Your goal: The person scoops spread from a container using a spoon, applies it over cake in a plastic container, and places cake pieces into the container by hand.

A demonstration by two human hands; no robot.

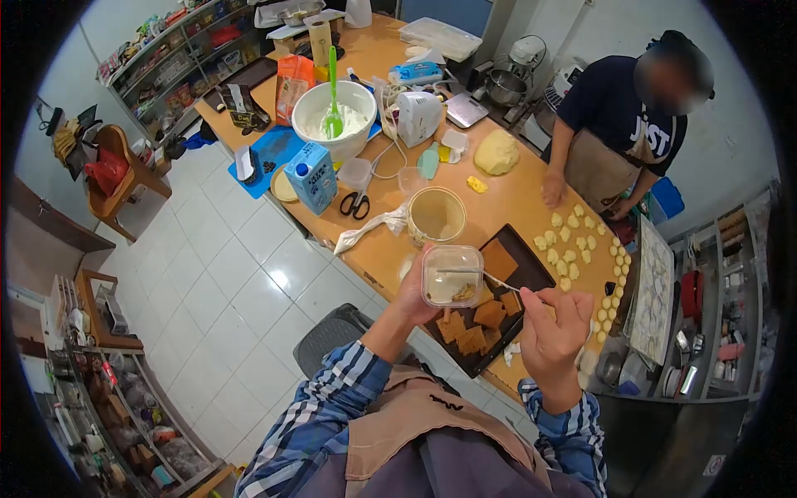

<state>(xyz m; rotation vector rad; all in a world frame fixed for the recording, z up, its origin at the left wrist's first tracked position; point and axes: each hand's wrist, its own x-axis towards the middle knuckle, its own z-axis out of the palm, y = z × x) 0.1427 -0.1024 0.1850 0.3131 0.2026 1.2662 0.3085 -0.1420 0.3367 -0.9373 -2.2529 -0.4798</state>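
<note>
Holding a small clear container (452,286) in a curled grip, the left hand (413,289) keeps it above the near edge of the worktop (519,199). The right hand (554,328) pinches a thin utensil (501,281) between thumb and fingers, its far end reaching into the container, where some brown bits lie at the bottom.

Beneath, a dark baking tray (526,256) carries brown cake pieces (471,339); the container and the right hand block part of it from view. Just beyond the container stands a round tub (437,217), with a white piping bag (375,230) lying against its left side. Farther along, scissors (357,205), a blue carton (313,180), a white bowl (304,112) with a green spatula (334,124) and a hand mixer (418,118) crowd the surface, the mixer's cord looping between them. A large dough ball (496,153) sits near a co-worker (618,116), whose hand rests near rows of small dough pieces (568,255).
</note>
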